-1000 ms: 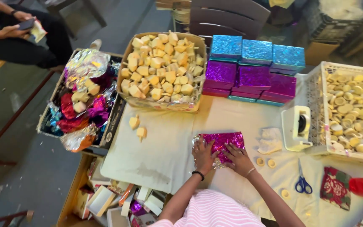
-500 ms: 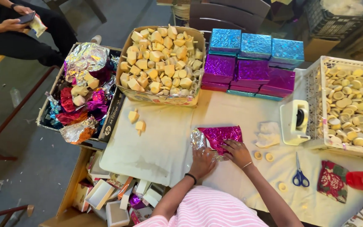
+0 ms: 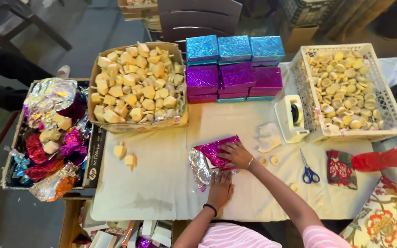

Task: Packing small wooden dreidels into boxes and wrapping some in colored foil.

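On the cloth-covered tabletop (image 3: pixel 171 183), near its front edge, lies a magenta foil sheet (image 3: pixel 214 150) with its silver underside turned up at the left. Pressing flat on the foil's right part is the right hand (image 3: pixel 238 155), fingers spread, gripping nothing. Just below, the left hand (image 3: pixel 220 188) rests flat, touching the silver edge. Blue-handled scissors (image 3: pixel 309 172) lie to the right.

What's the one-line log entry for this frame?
left hand: flat on foil | right hand: pressing magenta wrap | scissors: idle on table | tape dispenser: untouched
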